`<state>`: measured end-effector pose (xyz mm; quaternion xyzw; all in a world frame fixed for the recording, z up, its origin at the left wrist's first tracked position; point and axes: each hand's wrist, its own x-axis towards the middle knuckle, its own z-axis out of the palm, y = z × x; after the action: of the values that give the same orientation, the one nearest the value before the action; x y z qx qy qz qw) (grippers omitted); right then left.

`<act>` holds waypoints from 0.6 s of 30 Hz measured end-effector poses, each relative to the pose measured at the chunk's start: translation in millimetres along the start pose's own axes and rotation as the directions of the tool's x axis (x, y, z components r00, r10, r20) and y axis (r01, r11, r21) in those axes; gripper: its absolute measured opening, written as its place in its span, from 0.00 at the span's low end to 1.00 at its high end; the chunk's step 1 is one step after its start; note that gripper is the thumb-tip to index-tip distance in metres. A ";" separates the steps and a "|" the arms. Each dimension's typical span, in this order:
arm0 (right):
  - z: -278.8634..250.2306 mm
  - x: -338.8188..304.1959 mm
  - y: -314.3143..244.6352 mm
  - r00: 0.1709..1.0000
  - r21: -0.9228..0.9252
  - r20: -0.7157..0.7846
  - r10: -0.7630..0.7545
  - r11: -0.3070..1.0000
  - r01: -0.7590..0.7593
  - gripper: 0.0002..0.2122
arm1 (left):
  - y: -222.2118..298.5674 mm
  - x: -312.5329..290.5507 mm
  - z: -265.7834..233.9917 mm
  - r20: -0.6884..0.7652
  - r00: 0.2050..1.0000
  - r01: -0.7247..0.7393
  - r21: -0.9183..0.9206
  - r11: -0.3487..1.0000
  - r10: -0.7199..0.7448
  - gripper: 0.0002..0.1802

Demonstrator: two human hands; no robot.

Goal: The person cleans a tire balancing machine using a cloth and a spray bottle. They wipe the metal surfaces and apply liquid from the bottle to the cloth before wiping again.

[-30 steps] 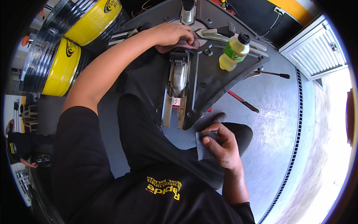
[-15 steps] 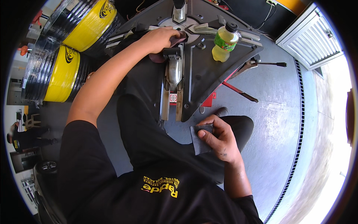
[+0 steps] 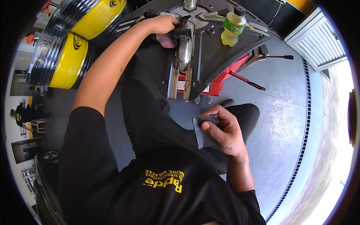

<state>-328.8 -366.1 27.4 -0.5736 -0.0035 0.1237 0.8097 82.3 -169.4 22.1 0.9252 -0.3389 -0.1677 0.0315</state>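
My left hand [image 3: 165, 24] reaches forward over a wheel-clamping turntable [image 3: 210, 52]. Its fingers are closed on a dark reddish cloth-like piece [image 3: 167, 40], draped beside a metal clamp jaw [image 3: 184, 52]; the fingertips are partly hidden. Above my thigh, my right hand [image 3: 223, 131] pinches a dark grey, square, sheet-like pad [image 3: 204, 138] between thumb and fingers. Whether that pad is sandpaper or fabric cannot be made out.
A bottle of yellow-green drink [image 3: 233, 28] stands on the turntable's right side. Beneath it is a red machine base [image 3: 221, 80] with pedals [image 3: 247, 80]. Wrapped black-and-yellow rolls [image 3: 69, 62] are stacked at left. A louvred white cabinet [image 3: 317, 37] stands at right; a person [image 3: 23, 115] is far left.
The view has shifted, so the turntable and bottle sit higher. My left hand has moved slightly on the clamp, exposing more of the reddish cloth-like piece. My right hand keeps its pad.
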 end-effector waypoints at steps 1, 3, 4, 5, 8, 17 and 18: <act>0.8 -1.1 -1.4 1.000 -0.021 0.006 -0.016 1.000 0.016 0.08 | -4.7 -5.7 8.1 -0.065 0.997 -0.049 0.038 0.998 0.052 0.25; 2.1 -4.1 0.7 1.000 0.005 0.003 -0.030 1.000 0.030 0.08 | -13.1 -23.2 23.3 -0.186 0.969 -0.139 0.122 0.983 0.160 0.22; 2.9 -6.2 1.8 0.999 0.017 -0.003 -0.036 0.999 0.036 0.08 | -6.1 -32.9 26.8 -0.215 0.964 -0.128 0.135 0.982 0.156 0.22; 4.0 -7.9 2.3 0.999 0.028 -0.005 -0.041 0.999 0.041 0.08 | 2.0 -43.3 32.8 -0.244 0.958 -0.116 0.149 0.982 0.151 0.21; 7.9 -9.5 1.7 0.999 0.048 0.017 -0.048 0.998 0.047 0.08 | 11.1 -73.8 49.1 -0.290 0.942 -0.106 0.218 0.970 0.168 0.19; 28.1 3.1 4.9 0.993 -0.002 0.115 -0.016 1.000 0.016 0.08 | 69.0 -161.0 71.0 -0.330 0.897 -0.170 0.354 0.920 0.293 0.15; 30.5 5.4 5.5 0.992 -0.011 0.121 -0.022 1.000 0.024 0.08 | 73.2 -164.4 72.5 -0.335 0.893 -0.173 0.364 0.915 0.302 0.15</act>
<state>-329.2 -335.0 32.0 -0.5702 -0.0598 0.1487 0.8057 -104.3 -116.7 13.9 0.8831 -0.4609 0.0802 -0.0348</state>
